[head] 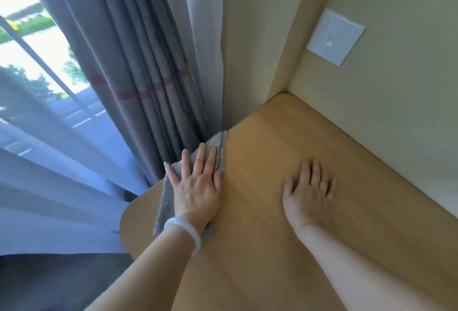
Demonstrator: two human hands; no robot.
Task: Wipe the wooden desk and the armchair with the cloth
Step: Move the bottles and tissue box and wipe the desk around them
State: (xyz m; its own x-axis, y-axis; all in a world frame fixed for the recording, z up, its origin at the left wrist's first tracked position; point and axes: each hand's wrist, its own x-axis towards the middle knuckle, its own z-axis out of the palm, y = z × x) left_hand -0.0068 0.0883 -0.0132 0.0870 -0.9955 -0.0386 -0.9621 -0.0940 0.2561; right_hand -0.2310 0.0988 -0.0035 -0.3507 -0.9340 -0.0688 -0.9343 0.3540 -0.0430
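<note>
The wooden desk [267, 142] fills the lower right, its rounded corners near the wall and the curtain. A grey cloth [221, 146] lies along the desk's left edge. My left hand [195, 186] presses flat on the cloth with fingers spread, a pale bangle on the wrist. My right hand [309, 191] rests flat on the bare desk top to the right, fingers apart, holding nothing. No armchair is in view.
A grey curtain [133, 63] with a red stripe hangs against the desk's left edge, with a sheer white curtain [49, 174] and a window beyond. A beige wall with a white switch plate [335, 36] borders the desk at the back and right.
</note>
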